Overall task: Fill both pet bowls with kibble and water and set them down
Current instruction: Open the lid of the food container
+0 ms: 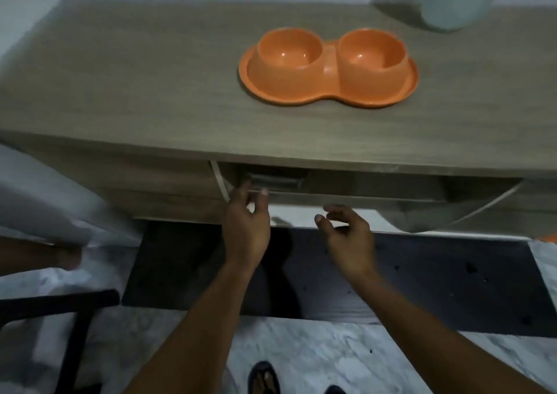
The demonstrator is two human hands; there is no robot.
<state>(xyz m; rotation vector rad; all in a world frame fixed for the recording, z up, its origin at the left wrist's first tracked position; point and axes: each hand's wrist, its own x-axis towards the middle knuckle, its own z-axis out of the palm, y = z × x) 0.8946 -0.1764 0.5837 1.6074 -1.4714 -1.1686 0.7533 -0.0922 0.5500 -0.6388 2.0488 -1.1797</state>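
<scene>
An orange double pet bowl (328,92) sits on the wooden cabinet top (150,86), right of centre. Both of its cups look empty. My left hand (247,221) is below the cabinet's front edge, fingers apart, fingertips at the recessed drawer handle (272,180). My right hand (346,236) hovers just right of it, fingers loosely curled and apart, holding nothing. No kibble or water is in view.
A pale green container (452,4) stands at the back right of the cabinet top. The drawer front (361,188) runs under the top edge. A dark mat (422,282) lies on the marbled floor. A black frame (60,306) is at lower left.
</scene>
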